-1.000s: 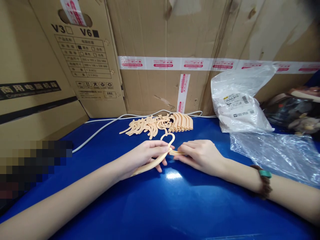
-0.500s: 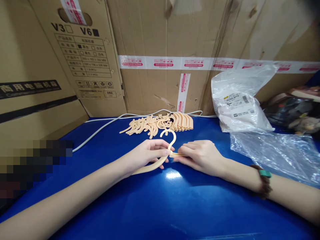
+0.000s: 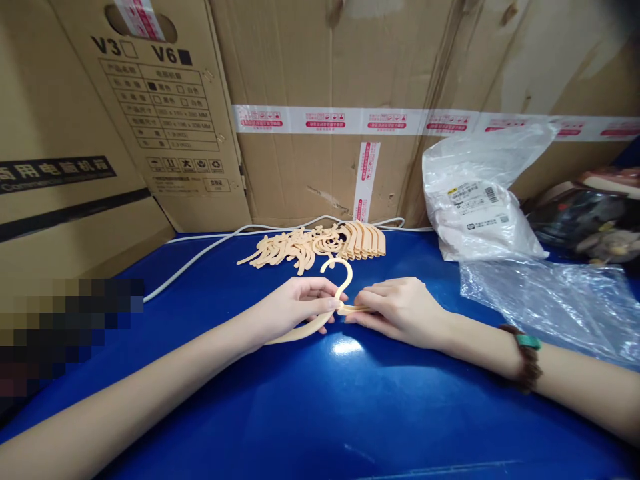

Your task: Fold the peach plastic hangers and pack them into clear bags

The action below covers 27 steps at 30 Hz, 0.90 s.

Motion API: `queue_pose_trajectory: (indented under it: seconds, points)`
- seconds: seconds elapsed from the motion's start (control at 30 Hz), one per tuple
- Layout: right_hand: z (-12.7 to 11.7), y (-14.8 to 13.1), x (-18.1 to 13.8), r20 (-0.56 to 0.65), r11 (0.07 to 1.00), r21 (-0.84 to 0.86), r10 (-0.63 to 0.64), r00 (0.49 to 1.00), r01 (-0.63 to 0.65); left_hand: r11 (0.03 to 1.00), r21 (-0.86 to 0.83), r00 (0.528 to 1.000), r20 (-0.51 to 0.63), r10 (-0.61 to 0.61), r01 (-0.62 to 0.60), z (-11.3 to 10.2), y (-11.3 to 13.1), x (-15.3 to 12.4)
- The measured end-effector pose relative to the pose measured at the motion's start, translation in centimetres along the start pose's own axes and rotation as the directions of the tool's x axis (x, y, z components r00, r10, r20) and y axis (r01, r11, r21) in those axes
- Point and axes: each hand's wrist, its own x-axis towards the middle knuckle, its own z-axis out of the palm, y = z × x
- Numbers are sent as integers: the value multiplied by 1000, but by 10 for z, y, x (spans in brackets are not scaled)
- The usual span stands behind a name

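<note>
My left hand (image 3: 310, 301) pinches a cream plastic hanger piece (image 3: 301, 333) with a curved hook, thumb on top near the base of the hook. One arm of that piece runs down and left under my wrist. From the right, my right hand (image 3: 395, 310) is closed round a cream hanger arm (image 3: 353, 309), whose narrow end meets the hook piece at my left thumb. Whether the two are joined there I cannot tell. Beyond my hands lie a heap of cream hook pieces (image 3: 287, 251) and a row of curved arm pieces (image 3: 367, 241).
Cardboard boxes (image 3: 300, 173) wall off the back and left of the blue table (image 3: 280, 413). A white cable (image 3: 200, 263) runs along the back. At right stand a white plastic bag (image 3: 480, 220) and a clear plastic sheet (image 3: 540, 300).
Both hands keep nearly the same pose on the hanger parts. The whole view has shifted slightly.
</note>
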Motion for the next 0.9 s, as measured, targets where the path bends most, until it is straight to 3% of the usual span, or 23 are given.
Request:
queue_pose_trajectory:
  seconds: [0.27,0.9]
  points:
    - [2,2,0,59,996,91,21,998,-27,997,78,1000,6,10,-10,0,-4,2]
    - [0,2,0,82,997,78,2,997,-8,987,154,999,-9,40,-38,6,2,0]
